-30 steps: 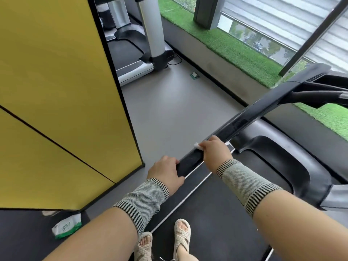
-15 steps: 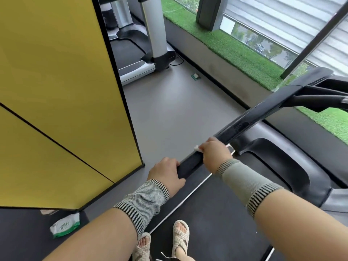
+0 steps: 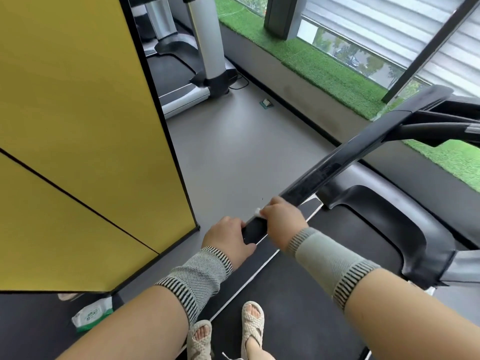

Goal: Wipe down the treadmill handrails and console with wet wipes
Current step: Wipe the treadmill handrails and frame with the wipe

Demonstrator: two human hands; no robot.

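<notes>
Right hand [image 3: 281,221] gripped the long black glossy treadmill handrail [image 3: 345,162] near its lower end, fingers curled over a crumpled white wet wipe [image 3: 257,212] pressed to the bar. Left hand [image 3: 228,236] held the rail end just below. I judged wiping barely begun: the upper rail, far rail and console, out of frame, remain. Green-and-white wipes pack [image 3: 92,313] lay on the floor.

grey floor [image 3: 233,152], wipes pack [image 3: 91,314], treadmill deck [image 3: 298,307]
</notes>
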